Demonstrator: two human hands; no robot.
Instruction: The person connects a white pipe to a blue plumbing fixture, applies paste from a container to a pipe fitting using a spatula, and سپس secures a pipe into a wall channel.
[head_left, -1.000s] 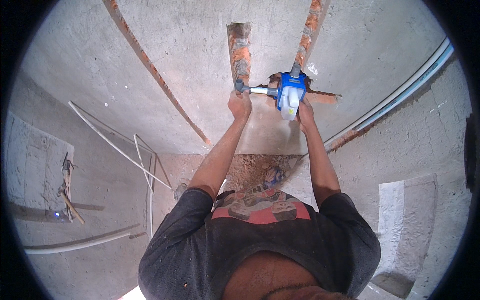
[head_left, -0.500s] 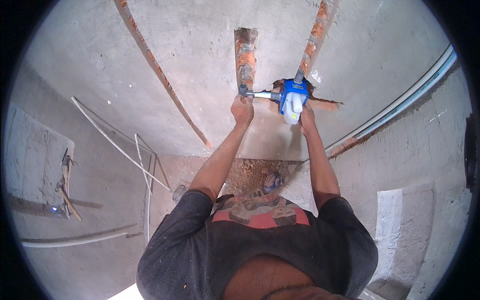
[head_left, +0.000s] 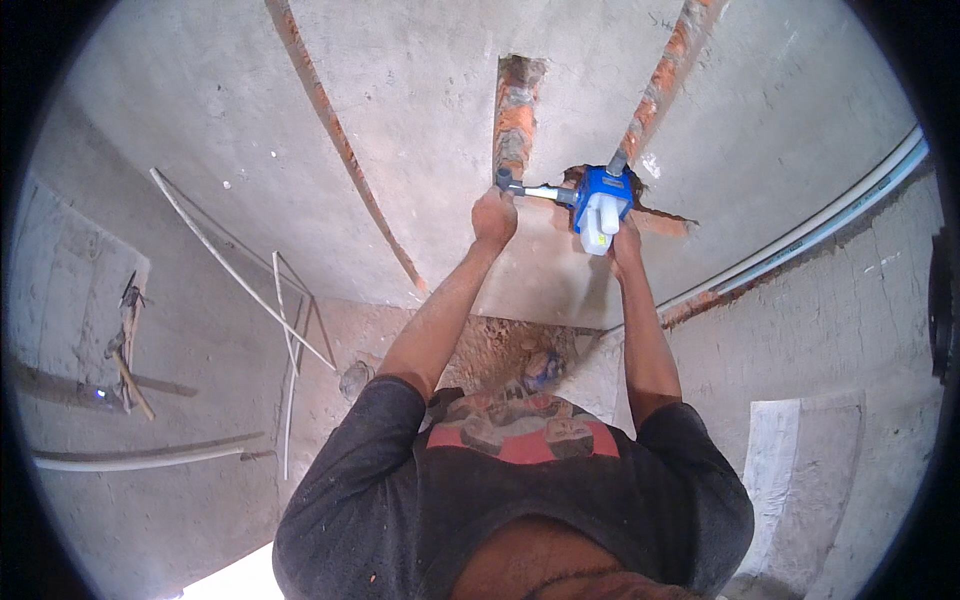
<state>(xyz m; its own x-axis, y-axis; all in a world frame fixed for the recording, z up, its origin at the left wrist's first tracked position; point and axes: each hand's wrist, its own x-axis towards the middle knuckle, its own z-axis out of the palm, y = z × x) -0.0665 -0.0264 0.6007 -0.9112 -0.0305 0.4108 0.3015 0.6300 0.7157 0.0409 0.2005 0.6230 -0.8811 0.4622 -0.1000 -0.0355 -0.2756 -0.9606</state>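
Note:
A blue shower valve body (head_left: pixel 613 184) with a white plastic cover (head_left: pixel 600 225) sits at the broken-out hole (head_left: pixel 640 182) in the wall. From its left side a short white pipe (head_left: pixel 541 192) runs level to a dark grey elbow (head_left: pixel 506 180), just below the wide chased slot (head_left: pixel 515 125). My left hand (head_left: pixel 494 217) is closed around the elbow's lower end. Beneath the valve body, my right hand (head_left: pixel 626 245) grips its lower right side; some fingers are hidden behind it. A grey fitting (head_left: pixel 617 162) rises from the valve's top into the right-hand slot (head_left: pixel 665 85).
A narrow chase (head_left: pixel 345 145) cuts the wall on the left. White pipes (head_left: pixel 240 265) lean at the left corner, and pale pipes (head_left: pixel 800 240) run along the right corner. A hammer (head_left: pixel 130 380) lies far left. Rubble (head_left: pixel 500 345) covers the floor at the wall's foot.
The view has shifted, so the wall, valve and hands appear slightly farther right. Both hands keep their hold, and the valve and pipe look the same relative to the slots.

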